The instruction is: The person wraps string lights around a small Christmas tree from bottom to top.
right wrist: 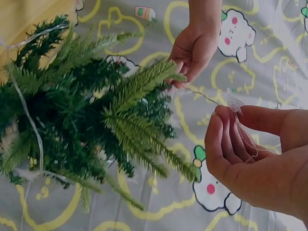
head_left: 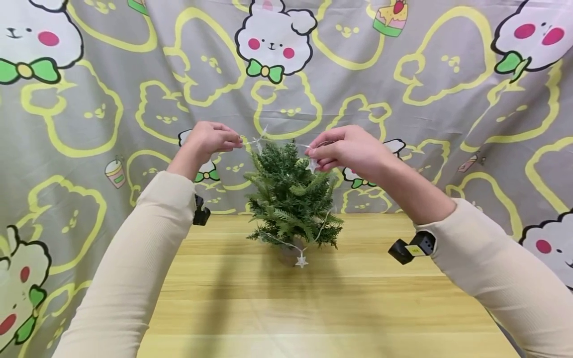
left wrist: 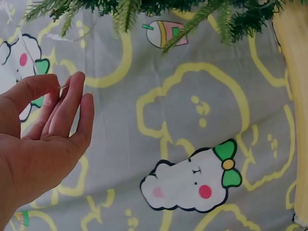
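A small artificial Christmas tree (head_left: 293, 194) stands upright in a pot on the table, with a star string light (head_left: 301, 261) draped round its lower branches. My left hand (head_left: 215, 137), left of the treetop, pinches the clear wire between thumb and fingers. On the other side of the top, my right hand (head_left: 346, 149) pinches the same strand, a clear star (right wrist: 233, 102) at its fingertips and a loop of wire lying along the fingers. Between the hands the strand runs close by the treetop, with another star (head_left: 259, 144) near the left fingers.
The wooden table (head_left: 250, 308) carries the tree near its back edge. Behind it hangs a grey curtain (head_left: 147, 64) printed with cartoon bears. A black wrist camera (head_left: 412, 248) sits at the right cuff, and another wrist camera (head_left: 201, 211) at the left.
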`<state>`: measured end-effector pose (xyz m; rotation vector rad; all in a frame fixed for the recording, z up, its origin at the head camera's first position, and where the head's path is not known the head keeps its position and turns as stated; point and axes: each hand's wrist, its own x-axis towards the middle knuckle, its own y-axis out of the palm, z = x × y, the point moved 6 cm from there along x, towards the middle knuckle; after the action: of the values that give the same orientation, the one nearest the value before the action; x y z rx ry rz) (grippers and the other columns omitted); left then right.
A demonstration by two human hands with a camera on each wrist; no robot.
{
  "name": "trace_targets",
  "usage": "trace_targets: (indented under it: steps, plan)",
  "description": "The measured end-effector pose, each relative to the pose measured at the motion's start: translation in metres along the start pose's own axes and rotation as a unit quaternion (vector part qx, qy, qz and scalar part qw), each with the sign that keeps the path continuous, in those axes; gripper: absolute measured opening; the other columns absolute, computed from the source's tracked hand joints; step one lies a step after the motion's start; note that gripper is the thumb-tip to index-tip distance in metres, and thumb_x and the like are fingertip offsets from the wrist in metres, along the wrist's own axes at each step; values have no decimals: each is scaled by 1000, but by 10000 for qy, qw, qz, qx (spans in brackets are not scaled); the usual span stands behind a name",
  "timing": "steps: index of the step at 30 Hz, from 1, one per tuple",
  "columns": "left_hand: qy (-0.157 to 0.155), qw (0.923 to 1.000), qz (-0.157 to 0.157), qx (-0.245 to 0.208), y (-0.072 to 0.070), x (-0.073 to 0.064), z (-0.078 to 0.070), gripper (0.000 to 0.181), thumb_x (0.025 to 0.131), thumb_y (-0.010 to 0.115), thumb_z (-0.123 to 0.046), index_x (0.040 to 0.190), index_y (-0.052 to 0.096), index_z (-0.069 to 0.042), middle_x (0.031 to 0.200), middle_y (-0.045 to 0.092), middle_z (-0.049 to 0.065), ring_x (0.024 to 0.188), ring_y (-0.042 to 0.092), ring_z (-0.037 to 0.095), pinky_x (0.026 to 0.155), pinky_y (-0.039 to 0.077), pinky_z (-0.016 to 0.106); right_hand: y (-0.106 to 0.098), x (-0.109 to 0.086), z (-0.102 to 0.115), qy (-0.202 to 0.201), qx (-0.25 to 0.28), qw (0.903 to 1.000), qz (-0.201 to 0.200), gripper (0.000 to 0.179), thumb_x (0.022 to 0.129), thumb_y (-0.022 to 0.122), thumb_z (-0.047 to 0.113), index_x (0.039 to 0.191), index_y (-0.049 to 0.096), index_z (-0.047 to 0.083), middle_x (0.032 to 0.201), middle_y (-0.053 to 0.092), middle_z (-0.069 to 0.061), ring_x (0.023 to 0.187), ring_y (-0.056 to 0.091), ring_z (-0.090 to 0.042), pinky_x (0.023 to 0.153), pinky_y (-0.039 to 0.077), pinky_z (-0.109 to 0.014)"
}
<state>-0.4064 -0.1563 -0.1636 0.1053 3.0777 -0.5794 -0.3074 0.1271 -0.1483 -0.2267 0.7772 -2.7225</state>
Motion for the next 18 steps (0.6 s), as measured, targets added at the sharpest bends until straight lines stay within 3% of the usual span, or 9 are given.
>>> trace_targets:
  steps: [4, 10, 13, 18]
  plan:
    - [37, 9995, -225, -214, -6, -1, 4, 21, 98, 66, -13, 117, 67, -3, 113, 76, 3, 126, 63, 24, 112, 45, 32, 6, 4, 8, -234, 205, 9995, -44, 24, 100, 65, 21, 118, 71, 6, 107, 72, -10, 96, 68, -26, 92, 57, -35]
    - [-73, 9976, -573, -387, -10, -3, 2, 22, 97, 69, -16, 117, 69, -10, 123, 74, 0, 131, 59, 23, 126, 24, 42, 13, 7, 13, -298, 489, 9983, -124, 23, 100, 64, 15, 118, 70, 3, 109, 71, -11, 92, 68, -21, 94, 57, -39]
    - [-135, 9985, -475, -217, -10, -4, 4, 25, 97, 68, -18, 120, 67, -9, 123, 73, -2, 133, 58, 23, 127, 18, 43, 16, 8, 12, -259, 553, 9981, -49, 22, 100, 64, 15, 117, 70, 2, 106, 70, -11, 91, 67, -21, 95, 57, -41]
    - [-136, 9992, 14, 366, -13, -6, 17, 29, 99, 66, -21, 124, 63, -6, 119, 75, -1, 135, 56, 26, 123, 30, 40, 18, 4, 12, -200, 120, 9997, 60, 21, 98, 67, 22, 112, 74, 7, 100, 72, -9, 92, 69, -25, 93, 57, -41]
